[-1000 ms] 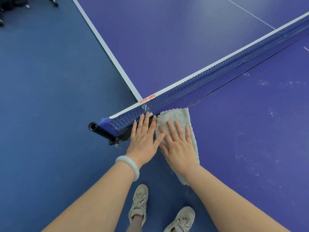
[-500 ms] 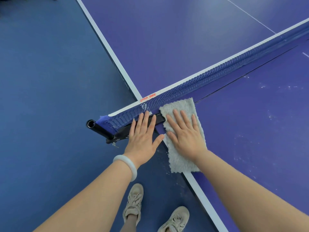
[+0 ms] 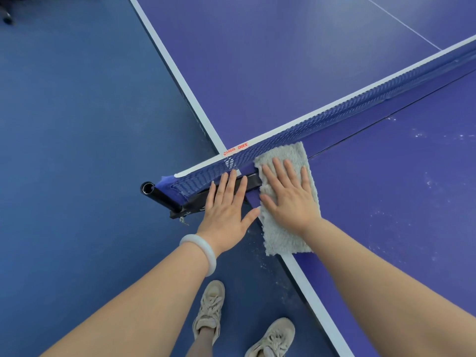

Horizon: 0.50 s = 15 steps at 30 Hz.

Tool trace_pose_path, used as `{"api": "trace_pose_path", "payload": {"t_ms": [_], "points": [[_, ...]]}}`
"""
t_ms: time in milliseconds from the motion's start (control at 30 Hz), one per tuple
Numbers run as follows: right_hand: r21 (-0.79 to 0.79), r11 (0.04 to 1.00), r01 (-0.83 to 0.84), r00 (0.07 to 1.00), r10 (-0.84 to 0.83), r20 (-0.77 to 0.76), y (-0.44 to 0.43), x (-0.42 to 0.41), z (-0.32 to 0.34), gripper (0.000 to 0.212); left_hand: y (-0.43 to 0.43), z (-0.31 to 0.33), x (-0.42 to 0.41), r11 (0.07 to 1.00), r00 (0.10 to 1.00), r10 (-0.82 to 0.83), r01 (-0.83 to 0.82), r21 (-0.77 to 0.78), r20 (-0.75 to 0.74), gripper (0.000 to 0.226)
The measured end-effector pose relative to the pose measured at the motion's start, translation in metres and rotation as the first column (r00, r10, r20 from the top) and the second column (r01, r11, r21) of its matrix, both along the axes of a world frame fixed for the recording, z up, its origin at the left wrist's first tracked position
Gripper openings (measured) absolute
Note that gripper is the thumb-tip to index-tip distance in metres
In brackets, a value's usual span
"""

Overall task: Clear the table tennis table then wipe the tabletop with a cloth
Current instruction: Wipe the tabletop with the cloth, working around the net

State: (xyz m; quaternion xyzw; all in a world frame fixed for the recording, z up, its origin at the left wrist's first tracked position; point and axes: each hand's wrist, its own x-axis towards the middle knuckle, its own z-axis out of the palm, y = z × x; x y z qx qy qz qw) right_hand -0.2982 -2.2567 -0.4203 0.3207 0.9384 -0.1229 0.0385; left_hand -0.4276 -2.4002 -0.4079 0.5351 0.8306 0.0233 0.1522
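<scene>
- A smooth blue floor (image 3: pixel 77 130) is seen, evenly and softly lit.
- Dark wheeled furniture (image 3: pixel 7 20) is cut off at the top left corner.
- Pale specks (image 3: pixel 263 265) are scattered on the floor.

Table tennis table (image 3: pixel 283 60), purple top w/ white edge lines: blue net (image 3: pixel 360 109) across centre, black clamp post (image 3: pixel 161 195) at side edge; grey fluffy cloth (image 3: pixel 283 240) flat at edge, touching net; white dust specks (image 3: pixel 428 182) on near half.
</scene>
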Motion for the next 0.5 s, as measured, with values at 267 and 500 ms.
{"api": "trace_pose_path", "payload": {"t_ms": [267, 500], "points": [[0.069, 0.991, -0.119, 0.993, 0.12, -0.02, -0.041, 0.053, -0.003, 0.064, -0.001, -0.001, -0.002, 1.0, 0.998, 0.002, -0.002, -0.002, 0.06, 0.083], [0.103, 0.994, -0.041, 0.999, 0.042, -0.004, -0.007, 0.03, -0.003, 0.062, -0.001, -0.001, -0.002, 1.0, 0.998, 0.003, -0.003, -0.005, 0.062, 0.083]]}}
